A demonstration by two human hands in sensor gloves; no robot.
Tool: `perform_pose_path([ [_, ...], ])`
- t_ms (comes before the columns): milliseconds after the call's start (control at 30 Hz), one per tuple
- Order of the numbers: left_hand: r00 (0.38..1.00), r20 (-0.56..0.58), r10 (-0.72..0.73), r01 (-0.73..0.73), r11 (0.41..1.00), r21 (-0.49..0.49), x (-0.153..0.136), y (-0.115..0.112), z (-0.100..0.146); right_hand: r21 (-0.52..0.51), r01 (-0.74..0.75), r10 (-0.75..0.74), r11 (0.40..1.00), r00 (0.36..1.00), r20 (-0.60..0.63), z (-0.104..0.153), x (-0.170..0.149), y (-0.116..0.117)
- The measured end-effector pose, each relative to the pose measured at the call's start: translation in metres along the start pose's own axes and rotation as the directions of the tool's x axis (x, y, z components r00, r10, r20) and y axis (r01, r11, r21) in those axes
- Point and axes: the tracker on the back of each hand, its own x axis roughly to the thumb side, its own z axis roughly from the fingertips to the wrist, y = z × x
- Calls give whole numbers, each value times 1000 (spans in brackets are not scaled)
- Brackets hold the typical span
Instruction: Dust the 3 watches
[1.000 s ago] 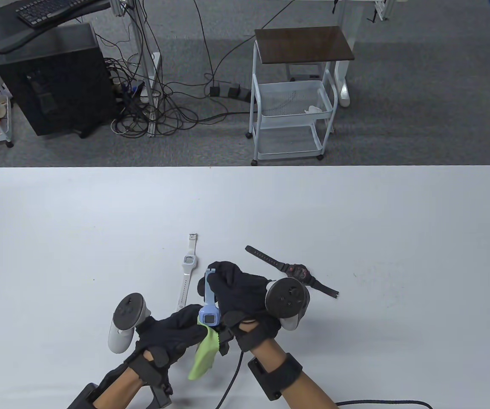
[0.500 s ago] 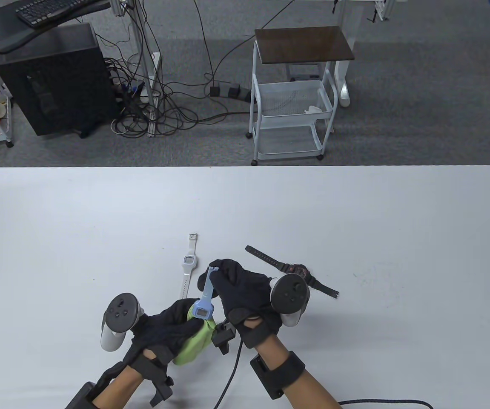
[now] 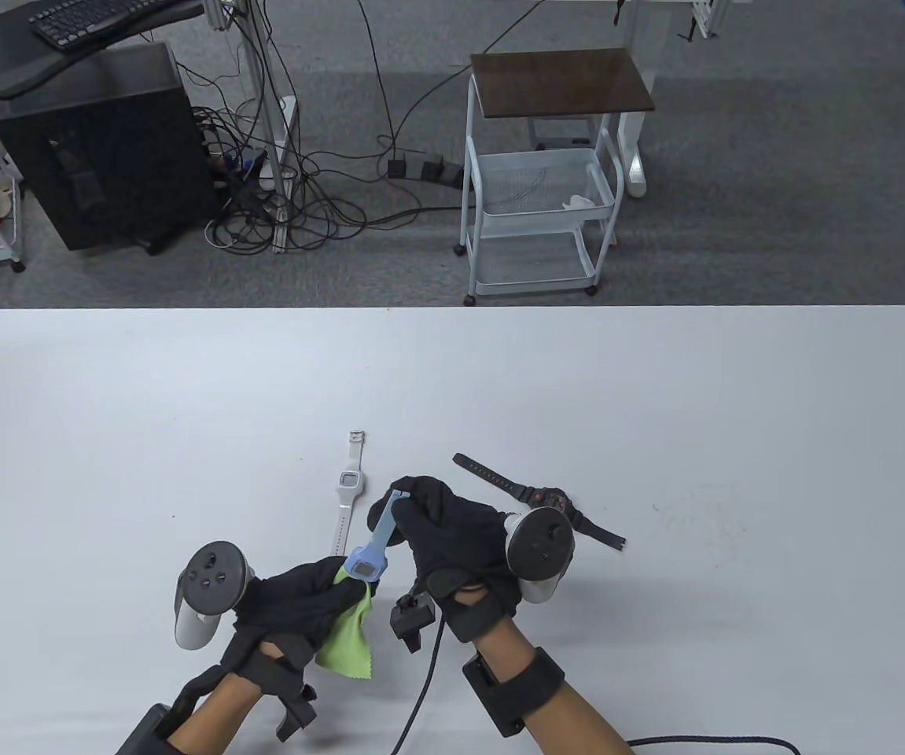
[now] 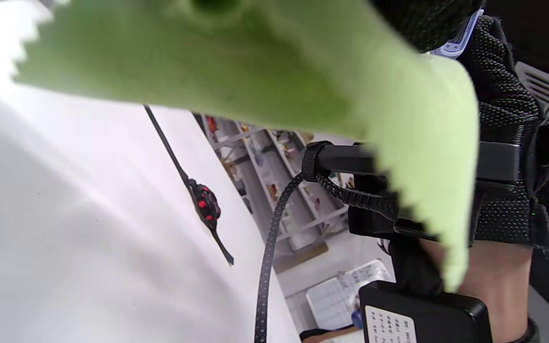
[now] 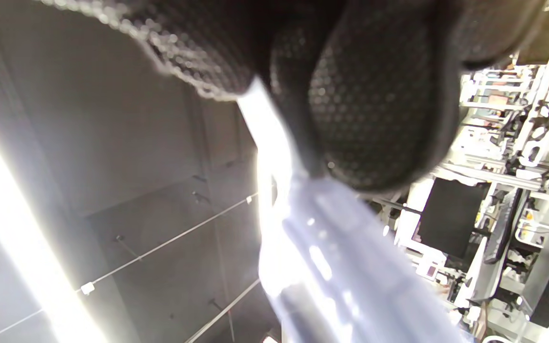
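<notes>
My right hand (image 3: 428, 511) pinches the strap of a light blue watch (image 3: 369, 550) and holds it above the table; in the right wrist view the blurred strap (image 5: 322, 257) runs out from under my fingertips (image 5: 374, 119). My left hand (image 3: 307, 602) grips a green cloth (image 3: 346, 641) pressed against the underside of the watch's case. In the left wrist view the cloth (image 4: 265, 81) fills the top. A white watch (image 3: 348, 491) lies flat just beyond my hands. A black watch (image 3: 538, 499) with red details lies to the right, partly behind my right tracker, and shows in the left wrist view as the black watch (image 4: 205, 205).
The white table (image 3: 656, 409) stretches wide around the watches. A black cable (image 3: 421, 700) runs from my right wrist to the near edge. Beyond the far edge stand a white trolley (image 3: 542, 204) and a black computer case (image 3: 106, 149) on the floor.
The blue watch's case has swung left and tilted. My left hand has moved left with the cloth, which now hangs lower and more spread out beneath the case.
</notes>
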Motion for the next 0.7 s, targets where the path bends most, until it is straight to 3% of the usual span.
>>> perform_pose_path([
  [233,997,-30,-67,66,998,-16,3,2,0,-2,-2,2,1000,1000,-1,0,-1,-1],
  [500,998,-53,-34,35,999,29,-2,7,2,-17,21,-21,1000,1000,6,-1,0,-4],
  [700,995,-56,-76,76,997,-12,1,3,0,-42,16,-15,999,1000,20,-1,0,-7],
])
